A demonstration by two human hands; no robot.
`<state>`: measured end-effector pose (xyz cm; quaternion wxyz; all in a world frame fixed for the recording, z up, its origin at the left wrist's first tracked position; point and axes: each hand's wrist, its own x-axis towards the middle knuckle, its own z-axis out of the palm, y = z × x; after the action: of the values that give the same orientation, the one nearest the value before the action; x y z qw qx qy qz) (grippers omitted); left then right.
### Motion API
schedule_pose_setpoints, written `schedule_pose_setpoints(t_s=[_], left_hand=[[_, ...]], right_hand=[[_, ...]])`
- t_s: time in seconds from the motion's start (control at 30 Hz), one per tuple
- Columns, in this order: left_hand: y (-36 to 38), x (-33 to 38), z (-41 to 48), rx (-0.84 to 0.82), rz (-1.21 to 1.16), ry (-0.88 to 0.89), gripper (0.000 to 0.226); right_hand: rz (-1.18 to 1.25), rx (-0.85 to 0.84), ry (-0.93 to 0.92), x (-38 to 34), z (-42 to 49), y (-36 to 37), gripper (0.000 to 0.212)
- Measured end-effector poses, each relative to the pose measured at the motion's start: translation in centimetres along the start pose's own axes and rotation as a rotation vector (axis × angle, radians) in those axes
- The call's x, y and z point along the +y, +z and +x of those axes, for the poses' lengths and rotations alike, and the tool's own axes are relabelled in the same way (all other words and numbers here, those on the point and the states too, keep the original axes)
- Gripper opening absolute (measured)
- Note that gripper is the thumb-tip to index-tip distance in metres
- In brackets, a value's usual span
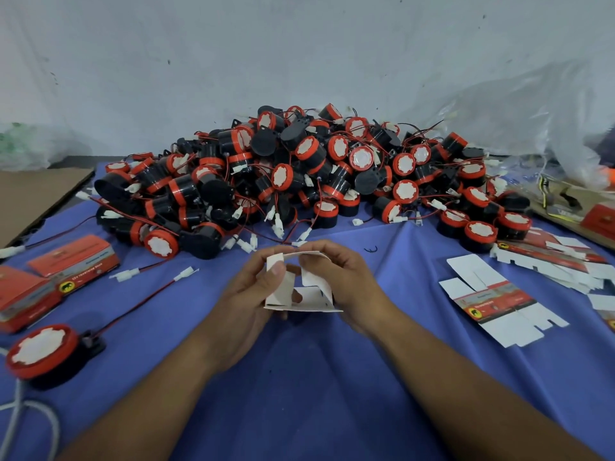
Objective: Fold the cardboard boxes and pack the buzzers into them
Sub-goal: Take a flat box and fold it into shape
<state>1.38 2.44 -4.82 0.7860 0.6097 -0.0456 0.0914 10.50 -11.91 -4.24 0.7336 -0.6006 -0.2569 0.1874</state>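
Observation:
Both my hands hold a small cardboard box [312, 294] above the blue cloth, its white inside flaps turned toward me. My left hand [256, 287] pinches the left flap with thumb on top, and my right hand [342, 277] grips the right side and the top flap. A big heap of black-and-red buzzers [299, 174] with red wires and white plugs lies just behind. One loose buzzer [43, 354] sits at the near left. Flat unfolded boxes [499, 301] lie to the right.
Several folded orange boxes [66, 261] rest at the left on the blue cloth [299, 377]. A stack of flat boxes [559, 261] lies at the far right. Clear plastic bags [532, 111] stand behind it, brown cardboard [33, 194] at the left, and a white cord [20, 420] at the bottom left.

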Motion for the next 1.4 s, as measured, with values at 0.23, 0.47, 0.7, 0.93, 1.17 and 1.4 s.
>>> schedule_pose_setpoints(t_s=[0.23,0.47,0.7,0.93,1.17,1.4], left_hand=[[0.1,-0.2,0.1,0.073,0.042,-0.03,0.024],[-0.3,0.0,0.2,0.129,-0.106,-0.097,0.036],[0.3,-0.8,0.6,0.006,0.154,0.053,0.066],[-1.1,-1.4,0.9,0.294,0.148,0.101,0.017],[-0.7,-1.2,0.3,0.364,0.545,0.172,0.06],[1.1,-1.2,-0.2,0.322,0.728,0.249,0.1]], right_hand=[[0.168,-0.104,0.112,0.0,0.0,0.0,0.02],[-0.067,-0.022,0.026,0.7,0.1,0.3,0.03],[0.091,0.106,0.054,0.3,0.2,-0.1,0.02],[-0.18,-0.077,-0.074,0.4,-1.1,1.1,0.03],[-0.227,0.02,-0.103,0.7,-0.6,1.6,0.018],[-0.069,0.044,-0.099,0.7,-0.4,1.7,0.018]])
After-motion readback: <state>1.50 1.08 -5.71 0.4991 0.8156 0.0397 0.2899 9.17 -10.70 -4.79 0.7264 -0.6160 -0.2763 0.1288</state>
